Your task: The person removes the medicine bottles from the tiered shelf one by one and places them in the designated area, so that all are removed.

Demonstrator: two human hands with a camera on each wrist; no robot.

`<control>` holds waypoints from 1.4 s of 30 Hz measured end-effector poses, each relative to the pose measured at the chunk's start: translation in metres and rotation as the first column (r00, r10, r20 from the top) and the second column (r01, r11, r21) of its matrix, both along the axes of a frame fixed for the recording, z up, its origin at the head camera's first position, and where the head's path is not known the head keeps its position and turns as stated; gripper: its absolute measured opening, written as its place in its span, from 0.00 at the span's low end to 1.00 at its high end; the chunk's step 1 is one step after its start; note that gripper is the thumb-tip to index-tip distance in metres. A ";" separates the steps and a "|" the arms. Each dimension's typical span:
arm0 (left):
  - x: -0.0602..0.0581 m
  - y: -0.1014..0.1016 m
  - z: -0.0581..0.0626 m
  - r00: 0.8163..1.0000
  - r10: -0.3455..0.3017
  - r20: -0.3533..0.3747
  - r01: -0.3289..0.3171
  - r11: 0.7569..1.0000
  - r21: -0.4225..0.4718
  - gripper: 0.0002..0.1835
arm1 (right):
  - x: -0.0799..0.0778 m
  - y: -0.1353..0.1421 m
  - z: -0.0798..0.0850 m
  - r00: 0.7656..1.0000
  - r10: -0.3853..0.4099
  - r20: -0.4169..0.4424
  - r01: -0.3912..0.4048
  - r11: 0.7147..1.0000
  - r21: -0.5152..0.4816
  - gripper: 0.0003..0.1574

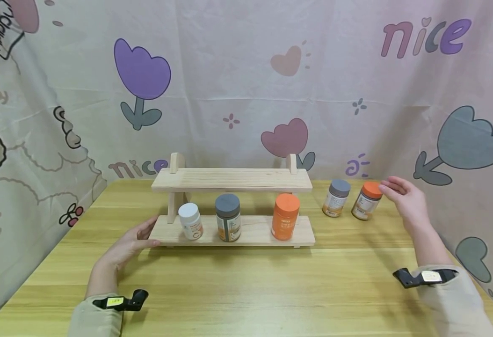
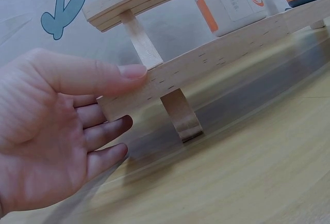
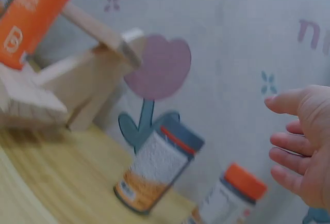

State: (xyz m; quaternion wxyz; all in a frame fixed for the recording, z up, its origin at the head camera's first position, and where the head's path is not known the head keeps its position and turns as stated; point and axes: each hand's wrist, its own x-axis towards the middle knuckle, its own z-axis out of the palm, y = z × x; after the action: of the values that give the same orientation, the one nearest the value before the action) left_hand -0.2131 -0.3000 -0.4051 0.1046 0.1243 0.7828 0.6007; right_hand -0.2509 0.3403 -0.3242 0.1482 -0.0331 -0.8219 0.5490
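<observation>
Toward the back edge of the tabletop point(image 1: 238, 290), about midway between its left and right edges, stands a two-tier rack point(image 1: 231, 179) of pale, straight-grained wood, its flat boards carried on slim uprights with rounded tops. Of the two hands, the left hand point(image 1: 128, 241) holds the left end of the lower board point(image 1: 255, 229), thumb laid on its front edge and the other fingers loosely bent behind and below. On that board three round containers stand upright: near the left end a small white bottle point(image 1: 191, 222) with a white lid, then a dark bottle point(image 1: 228, 219) with a broad grey lid, and near the right end a glossy orange jar point(image 1: 286, 217) with a matching lid. Beyond the rack's right end, near the tabletop's back edge, a grey-lidded bottle point(image 1: 336, 198) and an orange-lidded bottle point(image 1: 366, 201) stand side by side, slightly apart, both dark-bodied cylinders wrapped in pale and orange labels. Just right of the orange lid hovers the right hand point(image 1: 407, 201), relaxed and open, its fingers lightly bent and grasping nothing; the right wrist view shows a gap between it and the lid. Black straps point(image 1: 136, 300) circle the beige cuffs. Behind the tabletop hangs a softly creased cloth point(image 1: 221, 61), printed with tulips, hearts and lettering.
</observation>
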 end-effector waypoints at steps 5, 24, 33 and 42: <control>0.000 0.000 0.001 1.000 0.008 -0.001 -0.008 1.000 -0.008 0.46 | 0.002 -0.022 0.011 0.994 0.098 -0.043 -0.097 0.995 0.008 0.38; 0.000 0.001 0.001 1.000 0.013 0.006 -0.013 1.000 -0.020 0.47 | 0.009 -0.114 0.009 0.875 0.483 0.010 -0.483 0.875 -0.023 0.38; 0.001 0.001 0.001 1.000 0.008 0.000 -0.008 1.000 -0.016 0.47 | 0.012 -0.144 -0.007 0.804 0.594 0.011 -0.593 0.804 -0.030 0.40; 0.000 -0.001 -0.001 1.000 0.001 -0.007 -0.002 1.000 -0.013 0.46 | 0.012 -0.162 -0.018 0.800 0.599 -0.027 -0.600 0.799 -0.048 0.42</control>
State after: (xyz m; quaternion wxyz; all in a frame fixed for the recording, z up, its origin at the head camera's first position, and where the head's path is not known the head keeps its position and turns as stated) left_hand -0.2134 -0.3008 -0.4060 0.1021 0.1252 0.7870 0.5954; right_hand -0.2388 0.1787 -0.3424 -0.0296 0.2274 -0.7743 0.5898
